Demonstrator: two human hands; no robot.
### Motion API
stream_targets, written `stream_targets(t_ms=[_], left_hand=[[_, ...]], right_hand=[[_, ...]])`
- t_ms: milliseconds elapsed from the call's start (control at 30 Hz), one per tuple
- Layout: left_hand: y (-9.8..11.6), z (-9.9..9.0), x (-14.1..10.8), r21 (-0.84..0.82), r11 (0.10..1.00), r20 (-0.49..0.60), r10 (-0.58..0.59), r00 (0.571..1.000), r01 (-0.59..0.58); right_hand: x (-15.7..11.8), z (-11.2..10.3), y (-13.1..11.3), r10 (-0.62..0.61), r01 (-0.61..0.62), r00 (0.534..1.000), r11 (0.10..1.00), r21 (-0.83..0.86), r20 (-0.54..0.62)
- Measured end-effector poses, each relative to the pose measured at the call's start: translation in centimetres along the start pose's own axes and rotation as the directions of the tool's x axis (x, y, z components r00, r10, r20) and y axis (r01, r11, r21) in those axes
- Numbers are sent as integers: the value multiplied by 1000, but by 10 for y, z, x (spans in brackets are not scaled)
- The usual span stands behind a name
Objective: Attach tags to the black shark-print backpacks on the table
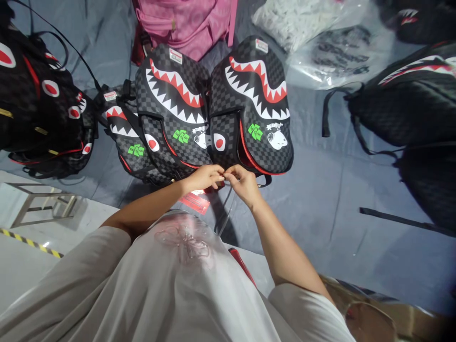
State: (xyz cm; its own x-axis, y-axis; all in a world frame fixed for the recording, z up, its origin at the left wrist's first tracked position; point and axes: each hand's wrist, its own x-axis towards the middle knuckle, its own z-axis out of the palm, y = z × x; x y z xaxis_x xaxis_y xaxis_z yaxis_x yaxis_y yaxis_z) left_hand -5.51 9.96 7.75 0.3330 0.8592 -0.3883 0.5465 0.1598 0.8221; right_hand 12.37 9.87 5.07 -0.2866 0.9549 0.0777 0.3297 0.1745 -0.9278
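My left hand (206, 177) and my right hand (242, 182) meet at the bottom edges of two checkered backpacks. Both are closed in a pinch, fingertips almost touching; what lies between them is too small to make out. Just beyond my right hand is the right backpack (256, 102), dark grey with a shark mouth, green bills and a white cartoon dog. Its twin, the left backpack (171, 107), leans beside it, nearest my left hand. A red card tag (195, 202) lies below my left hand. Below my right hand runs a thin, dark cord-like line (225, 213).
A smaller matching bag (124, 133) adjoins the left backpack. More black bags lie at left (39, 95) and right (409, 99). Behind are a pink backpack (188, 21) and clear plastic packaging (331, 52). Grey-blue cloth (320, 204) covers the table; a stool (39, 204) stands lower left.
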Motion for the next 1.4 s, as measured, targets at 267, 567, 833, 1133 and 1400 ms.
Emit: stream_targets(t_ms=[267,567,833,1133,1400], left_hand=[[-1,1,-5,97,995,-49,13,999,-8],[-1,10,-9,167,986,-71,3,997,9],[-1,10,-13,243,970,-83,0,997,20],[-1,6,-12,299,954,-110,20,994,14],[4,6,-10,329,944,-70,27,997,-2]], right_hand=[[-1,4,1,16,-16,1000,999,39,-5],[-3,4,0,50,-51,999,996,71,10],[-4,9,6,76,-77,997,993,89,21],[-4,10,4,77,-77,997,994,83,10],[-2,15,4,106,-102,994,988,118,-27]])
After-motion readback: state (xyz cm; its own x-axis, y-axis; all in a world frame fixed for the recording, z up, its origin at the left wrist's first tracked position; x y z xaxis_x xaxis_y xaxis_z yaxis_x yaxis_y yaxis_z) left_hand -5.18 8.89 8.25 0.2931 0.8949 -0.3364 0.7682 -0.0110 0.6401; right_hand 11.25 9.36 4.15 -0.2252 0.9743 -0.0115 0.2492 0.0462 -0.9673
